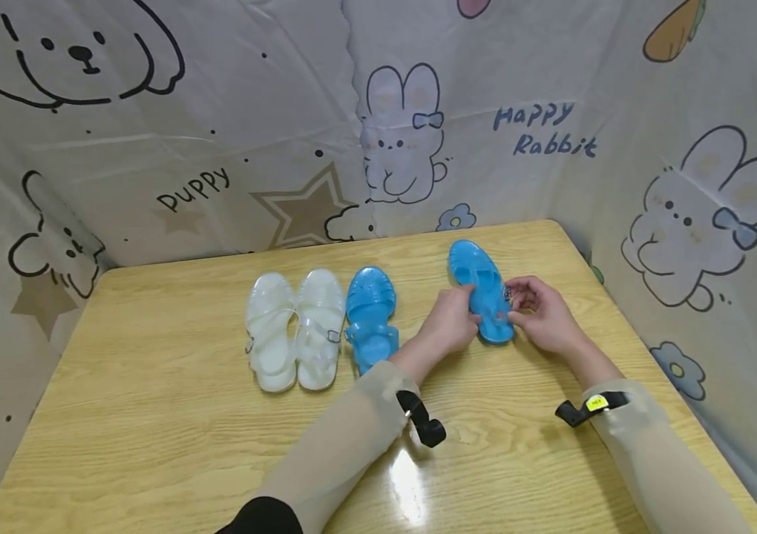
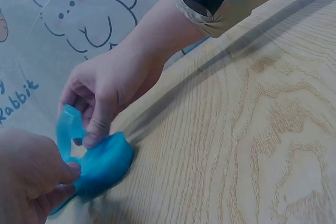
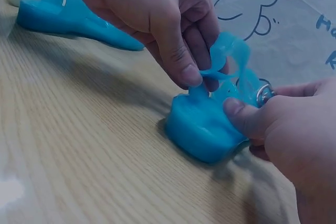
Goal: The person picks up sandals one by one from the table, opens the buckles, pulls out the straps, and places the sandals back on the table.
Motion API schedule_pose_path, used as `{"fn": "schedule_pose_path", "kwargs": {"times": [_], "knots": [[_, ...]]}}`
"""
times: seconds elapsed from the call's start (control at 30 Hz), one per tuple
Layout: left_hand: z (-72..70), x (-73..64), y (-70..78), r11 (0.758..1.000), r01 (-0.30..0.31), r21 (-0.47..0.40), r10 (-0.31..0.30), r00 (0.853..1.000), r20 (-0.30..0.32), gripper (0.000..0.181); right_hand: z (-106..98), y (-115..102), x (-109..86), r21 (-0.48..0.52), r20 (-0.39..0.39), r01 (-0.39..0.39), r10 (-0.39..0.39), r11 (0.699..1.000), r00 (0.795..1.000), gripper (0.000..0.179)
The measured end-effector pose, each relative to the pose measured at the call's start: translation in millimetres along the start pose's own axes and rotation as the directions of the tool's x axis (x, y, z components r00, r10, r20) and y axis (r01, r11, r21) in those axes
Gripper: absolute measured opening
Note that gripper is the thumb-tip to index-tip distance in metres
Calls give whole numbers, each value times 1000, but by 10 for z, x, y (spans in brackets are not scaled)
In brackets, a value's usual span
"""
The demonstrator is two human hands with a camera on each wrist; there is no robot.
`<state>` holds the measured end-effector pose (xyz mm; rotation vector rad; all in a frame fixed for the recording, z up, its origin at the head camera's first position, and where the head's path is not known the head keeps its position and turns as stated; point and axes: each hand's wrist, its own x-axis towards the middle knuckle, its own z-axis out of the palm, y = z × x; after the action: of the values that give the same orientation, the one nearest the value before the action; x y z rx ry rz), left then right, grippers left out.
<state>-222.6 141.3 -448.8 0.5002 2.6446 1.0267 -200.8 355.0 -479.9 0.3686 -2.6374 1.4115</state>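
Observation:
A blue jelly sandal lies at the right of the table, toe pointing away. My left hand pinches its strap on the left side, thumb and fingers meeting on the blue strap in the right wrist view. From the other side my right hand holds the sandal's strap near a round metal buckle, with the thumb by the heel. The strap stands raised in a loop above the heel in the left wrist view. Some fingertips are hidden behind the strap.
Left of my hands stands a second blue sandal. Next to it are two clear-white sandals, one at the left and another beside it, with small buckles. A cloth with cartoon prints hangs behind the wooden table.

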Motion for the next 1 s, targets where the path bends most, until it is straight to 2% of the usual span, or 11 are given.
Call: {"fn": "schedule_pose_path", "kwargs": {"times": [0.13,0.2,0.33,0.47,0.63,0.83,1.0], "knots": [[-43,-37,-4,1000,3,0,-3,1000,-12,63,-29,-50,-14,-19,66,-40,41,999,997,52],[-83,-68,-10,1000,-12,3,12,1000,-29,64,-53,-94,-15,-18,96,-33,35,999,995,54],[-214,-171,-5,998,-63,24,65,997,-50,65,-73,-240,-1,4,121,69,-69,998,990,59],[-409,-309,14,993,-111,31,113,992,-58,64,-29,-385,42,53,118,194,-199,980,973,62],[-662,-465,-15,993,-115,-35,112,990,-81,63,86,-561,92,135,103,260,-274,956,956,55],[-922,-629,-194,982,-118,-147,104,989,-103,58,269,-723,129,203,114,251,-277,946,954,45],[-1140,-801,-438,983,-108,-148,92,990,-108,54,432,-858,128,233,161,215,-256,948,953,38]]}}
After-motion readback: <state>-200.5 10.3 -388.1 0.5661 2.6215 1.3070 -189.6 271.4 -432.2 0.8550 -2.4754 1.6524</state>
